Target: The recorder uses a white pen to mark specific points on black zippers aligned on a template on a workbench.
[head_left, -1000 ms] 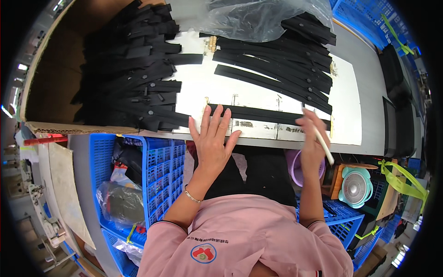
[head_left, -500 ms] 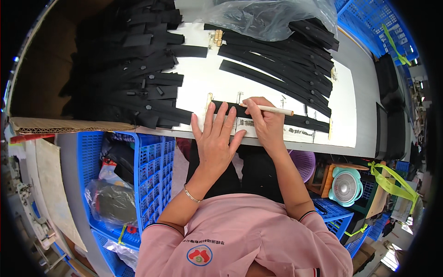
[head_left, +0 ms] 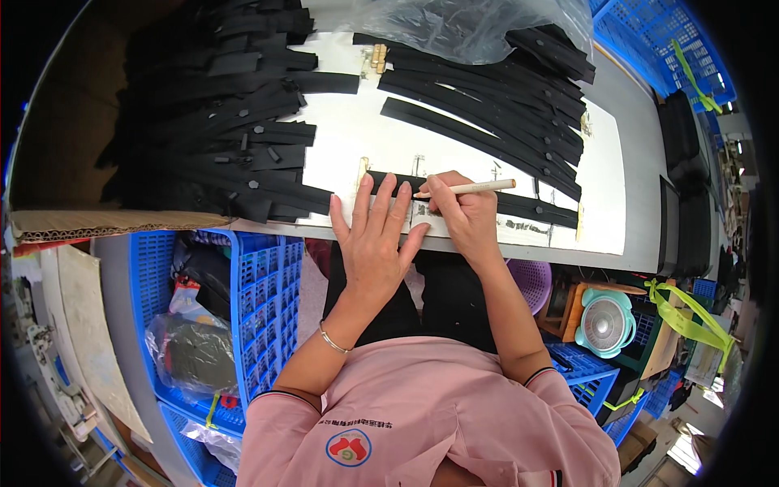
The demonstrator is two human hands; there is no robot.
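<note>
A black zipper [head_left: 519, 204] lies straight across a white board [head_left: 349, 138] marked with pencil lines. My left hand [head_left: 375, 235] rests flat, fingers spread, with its fingertips on the zipper's left end. Beside it, my right hand [head_left: 464, 215] pinches a pale pencil [head_left: 484, 187], whose tip touches or nearly touches the zipper close to my left fingertips. Beyond my hands, more black zippers [head_left: 487, 134] lie slanted on the board. To the left is a thick overlapping pile of black zippers [head_left: 235, 138] with small pulls.
A cardboard box [head_left: 122, 221] stands at the left, under the pile. Clear plastic film [head_left: 454, 28] covers the far zippers. Blue crates [head_left: 272, 308] stand below the table edge, with another blue basket [head_left: 661, 49] at the far right. A teal fan [head_left: 605, 323] sits low at the right.
The pencil tip has shifted slightly left and toward me across the zipper. My left hand stays pressed in place, and the whole view has moved a little.
</note>
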